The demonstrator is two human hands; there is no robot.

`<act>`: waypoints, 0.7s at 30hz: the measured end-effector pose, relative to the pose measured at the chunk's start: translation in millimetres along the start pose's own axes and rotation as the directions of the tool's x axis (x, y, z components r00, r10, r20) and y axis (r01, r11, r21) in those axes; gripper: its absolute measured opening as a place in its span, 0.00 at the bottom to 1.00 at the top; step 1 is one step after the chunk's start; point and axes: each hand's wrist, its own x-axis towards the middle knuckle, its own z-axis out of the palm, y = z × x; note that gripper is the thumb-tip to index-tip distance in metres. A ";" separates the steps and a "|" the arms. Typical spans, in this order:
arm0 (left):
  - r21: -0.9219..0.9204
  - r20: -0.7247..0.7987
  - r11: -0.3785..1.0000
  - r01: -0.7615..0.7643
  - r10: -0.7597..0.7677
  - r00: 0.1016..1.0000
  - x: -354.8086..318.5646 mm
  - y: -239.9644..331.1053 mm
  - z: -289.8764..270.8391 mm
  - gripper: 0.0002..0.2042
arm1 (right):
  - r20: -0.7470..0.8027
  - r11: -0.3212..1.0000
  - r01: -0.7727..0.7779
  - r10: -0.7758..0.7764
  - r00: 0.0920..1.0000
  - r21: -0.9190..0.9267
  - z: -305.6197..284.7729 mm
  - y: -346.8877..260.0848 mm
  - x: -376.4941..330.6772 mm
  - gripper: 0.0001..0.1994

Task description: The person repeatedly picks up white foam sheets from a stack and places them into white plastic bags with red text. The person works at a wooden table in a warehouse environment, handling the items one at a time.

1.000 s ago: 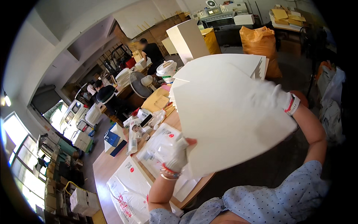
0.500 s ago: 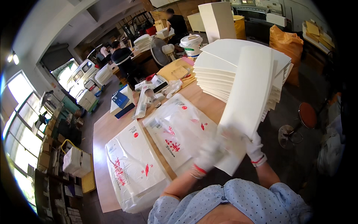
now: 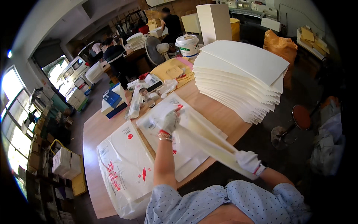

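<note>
Now lowering the folded white sheet (image 3: 209, 143), previously raised and spread, toward the surface (image 3: 223, 115), both gloved hands — left (image 3: 170, 120), right (image 3: 248, 161) — gripping its ends.

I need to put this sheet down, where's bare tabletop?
Bare wood lies between the tall white sheet stack and the printed plastic bags, and along the far-left edge. Around the blue box it is crowded.

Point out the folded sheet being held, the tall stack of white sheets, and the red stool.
folded sheet (image 3: 209, 143), head view, middle of its long edge between the hands.
stack of white sheets (image 3: 242, 61), head view, top sheet's face.
red stool (image 3: 301, 116), head view, seat.
</note>
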 end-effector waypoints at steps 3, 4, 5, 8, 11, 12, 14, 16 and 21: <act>0.605 0.212 0.633 -0.483 0.456 0.864 -18.3 -2.3 77.8 0.16 | 0.238 0.991 -0.023 0.055 0.970 -0.132 12.9 5.8 40.6 0.12; 0.676 0.315 0.502 -0.540 0.465 0.827 -47.4 10.2 130.3 0.16 | 0.177 0.984 0.051 -0.021 0.984 -0.169 32.2 17.9 66.7 0.13; 0.709 0.415 0.368 -0.602 0.472 0.778 -75.6 22.2 183.0 0.16 | 0.140 0.970 0.112 -0.082 0.987 -0.214 56.8 33.4 91.2 0.15; 0.605 0.361 0.529 -0.596 0.485 0.797 -87.8 -16.3 198.4 0.17 | 0.073 0.858 0.031 -0.079 0.994 0.512 83.0 65.2 137.1 0.16; 0.751 0.197 0.589 -0.299 0.232 0.953 -94.7 -12.7 143.8 0.21 | 0.047 0.960 -0.094 0.085 0.995 0.262 3.7 1.5 175.1 0.22; 0.830 0.157 0.515 -0.215 0.154 0.976 -99.8 -12.7 133.0 0.23 | -0.226 0.945 -0.114 0.188 0.956 0.307 35.0 17.9 174.7 0.24; 0.916 0.172 0.347 -0.203 0.117 0.978 -113.5 -44.1 124.0 0.23 | -0.551 0.963 -0.083 0.216 0.806 0.256 105.5 60.6 203.2 0.30; 0.924 0.315 0.130 -0.360 0.274 0.909 -133.0 -80.2 102.4 0.22 | -0.194 0.911 -0.256 0.328 0.925 0.322 103.9 55.6 231.3 0.27; 0.982 -0.187 0.081 0.171 0.561 0.806 -142.9 -124.0 5.8 0.17 | 0.170 0.924 -0.354 0.330 0.929 0.142 119.3 91.4 276.4 0.18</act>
